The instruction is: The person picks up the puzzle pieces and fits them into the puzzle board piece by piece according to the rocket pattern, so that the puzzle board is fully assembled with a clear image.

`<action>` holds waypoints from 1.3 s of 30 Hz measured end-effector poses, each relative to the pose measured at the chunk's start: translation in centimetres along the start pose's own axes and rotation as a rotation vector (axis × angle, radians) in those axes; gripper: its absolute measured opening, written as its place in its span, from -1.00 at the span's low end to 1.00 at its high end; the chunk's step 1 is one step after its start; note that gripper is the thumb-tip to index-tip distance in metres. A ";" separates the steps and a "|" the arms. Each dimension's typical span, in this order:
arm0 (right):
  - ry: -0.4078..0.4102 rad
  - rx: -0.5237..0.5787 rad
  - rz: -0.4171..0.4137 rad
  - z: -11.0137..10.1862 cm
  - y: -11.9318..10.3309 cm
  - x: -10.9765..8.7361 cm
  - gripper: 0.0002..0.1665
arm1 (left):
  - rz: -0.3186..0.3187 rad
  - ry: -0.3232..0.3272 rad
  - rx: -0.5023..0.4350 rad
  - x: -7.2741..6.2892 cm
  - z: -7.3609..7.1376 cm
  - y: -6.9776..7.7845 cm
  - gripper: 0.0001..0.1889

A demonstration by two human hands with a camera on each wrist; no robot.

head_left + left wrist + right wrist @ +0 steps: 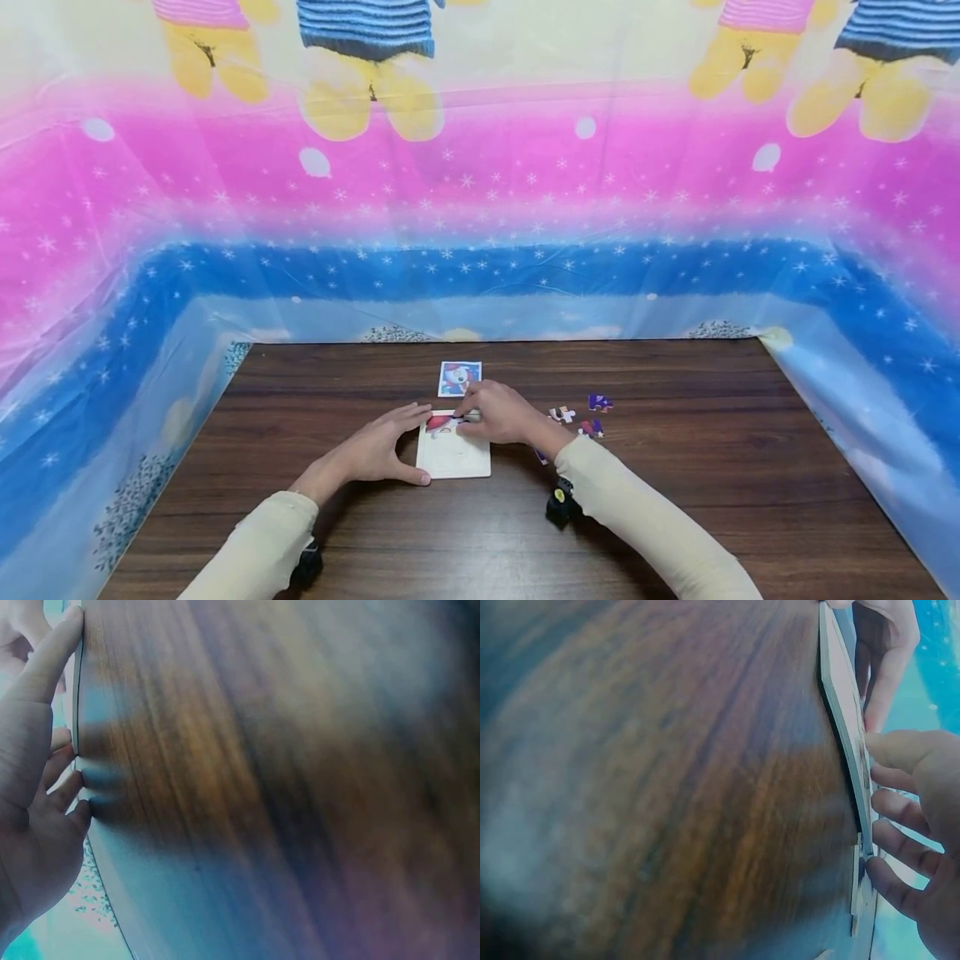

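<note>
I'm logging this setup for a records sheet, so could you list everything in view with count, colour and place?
Tabletop: 1, dark brown wood grain, beneath everything
Printed fabric backdrop: apparently 1, pink, blue and cream, behind and beside the tabletop
Picture card: 1, blue, red and white, beyond the puzzle tray
Puzzle tray: 1, white, between the hands
Fitted puzzle section: piece count unclear, mainly red, tray's far end
Loose jigsaw pieces: at least 4, purple, white and red, right of the tray
Wrist cameras: 2, black, one per wrist
Sleeves: 2, cream, on the forearms
Left hand: 1, bare, at the tray's left edge
Right hand: 1, bare, over the tray's far right part
</note>
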State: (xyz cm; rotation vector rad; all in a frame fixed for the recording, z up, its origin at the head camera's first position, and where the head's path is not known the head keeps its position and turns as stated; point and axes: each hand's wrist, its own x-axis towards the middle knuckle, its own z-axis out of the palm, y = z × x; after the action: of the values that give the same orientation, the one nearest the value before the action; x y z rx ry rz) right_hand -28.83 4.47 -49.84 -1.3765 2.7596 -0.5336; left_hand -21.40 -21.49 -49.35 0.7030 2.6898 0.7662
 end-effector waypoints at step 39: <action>0.298 0.012 0.197 -6.3 9.9 -13.6 -0.58 | -0.002 0.003 0.004 0.0 0.1 0.0 0.13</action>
State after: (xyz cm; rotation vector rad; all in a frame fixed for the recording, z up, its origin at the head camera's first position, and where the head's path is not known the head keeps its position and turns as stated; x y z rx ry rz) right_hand -29.20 22.43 -48.81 -1.0822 3.0702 -0.8011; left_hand -21.39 -21.47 -49.44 0.7009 2.6954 0.7619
